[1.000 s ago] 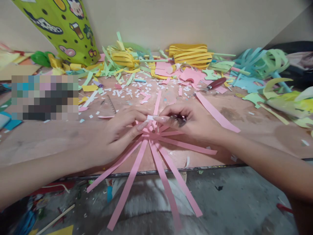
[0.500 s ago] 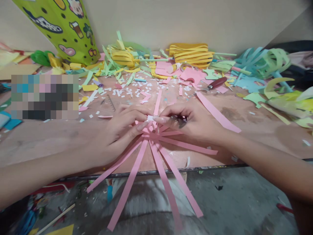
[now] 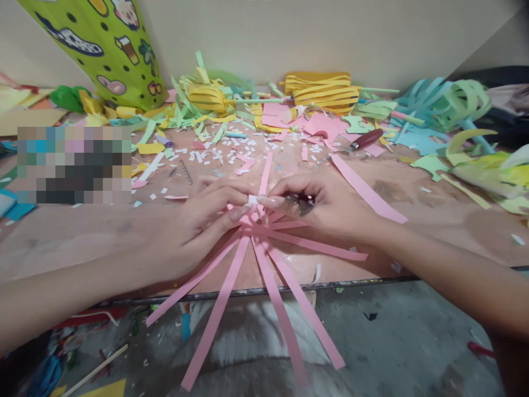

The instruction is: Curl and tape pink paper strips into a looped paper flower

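Though pink paper strips [image 3: 218, 309] already meet, my left hand [image 3: 215, 212] and right hand [image 3: 316, 203] pinch a white slip [image 3: 253, 199], perhaps tape, at twelve o'clock of their hub [image 3: 250, 226], not yet released.

Table [image 3: 438, 226] lay open near right, knife [image 3: 367, 140] blocked farther back, pink strips [image 3: 217, 314] overhung the near edge, bag [image 3: 113, 55] barred far left.

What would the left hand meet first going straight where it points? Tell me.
Probably the right hand: its fingertips lie just past the small white paper piece at the tips of the left hand, though depth is unclear.
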A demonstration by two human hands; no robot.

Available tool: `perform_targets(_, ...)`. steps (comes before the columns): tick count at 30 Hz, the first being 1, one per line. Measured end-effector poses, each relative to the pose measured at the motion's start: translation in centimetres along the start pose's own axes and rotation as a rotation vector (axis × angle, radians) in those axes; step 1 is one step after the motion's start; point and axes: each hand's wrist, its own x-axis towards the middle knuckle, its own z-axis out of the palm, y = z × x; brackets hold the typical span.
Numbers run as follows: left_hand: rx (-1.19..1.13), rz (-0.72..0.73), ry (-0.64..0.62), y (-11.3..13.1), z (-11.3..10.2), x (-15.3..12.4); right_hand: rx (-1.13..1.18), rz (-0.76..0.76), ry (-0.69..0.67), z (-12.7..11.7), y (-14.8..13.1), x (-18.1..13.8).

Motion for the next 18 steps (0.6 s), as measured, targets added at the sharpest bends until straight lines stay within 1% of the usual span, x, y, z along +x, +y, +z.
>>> perform_targets(4, -0.015, 0.016, -0.009, -0.12, -0.09, -0.08, 0.014, 0.008, -0.004, -0.03, -0.03, -0.04)
perform_targets(11, -0.04, 0.053, -0.016, 0.48, -0.51, 0.5, -0.014, -0.006, 0.009, 0.05, -0.24, -0.11)
perform_targets(15, -0.08, 0.046, -0.033, 0.44, -0.53, 0.44, -0.006, -0.022, -0.013, 0.1, -0.08, -0.09)
perform_targets(18, -0.117, 0.022, -0.031, 0.31, -0.5, 0.39, -0.046, -0.029, -0.042, 0.12, 0.08, -0.05)
